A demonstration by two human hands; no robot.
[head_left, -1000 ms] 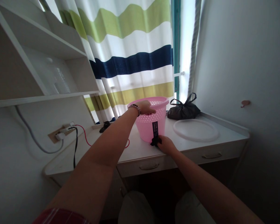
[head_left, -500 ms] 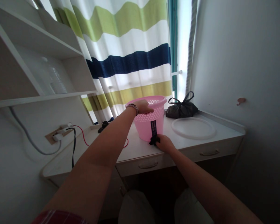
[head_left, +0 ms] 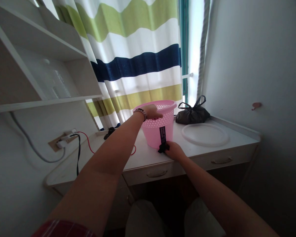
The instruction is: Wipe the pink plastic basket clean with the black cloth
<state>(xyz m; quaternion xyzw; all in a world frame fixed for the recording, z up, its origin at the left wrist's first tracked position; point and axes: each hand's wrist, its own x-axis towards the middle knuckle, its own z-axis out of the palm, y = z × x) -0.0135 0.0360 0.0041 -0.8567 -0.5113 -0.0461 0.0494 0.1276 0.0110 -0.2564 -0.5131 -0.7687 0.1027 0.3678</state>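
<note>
A pink plastic wastebasket point(head_left: 153, 137), with a perforated band below its rim, stands upright on the white desk. My left hand point(head_left: 151, 112), a beaded bracelet at its wrist, is closed over the near rim, with some fingers hidden inside the basket. Low at the basket's near right side, my right hand point(head_left: 174, 151) pinches a small crumpled black bundle point(head_left: 163, 147); its material is hard to make out. Just above that bundle, a black label point(head_left: 162, 132) with pale lettering runs down the basket wall.
A tied black plastic bag point(head_left: 192, 115) and a translucent white ring point(head_left: 204, 143) lie on the desk point(head_left: 143, 162) to the right. Behind hangs a striped curtain point(head_left: 138, 65). Cables run from a wall socket point(head_left: 59, 142) at left, below a shelf unit point(head_left: 45, 102).
The view has shifted very slightly. Both hands keep their places on the basket and the black bundle.
</note>
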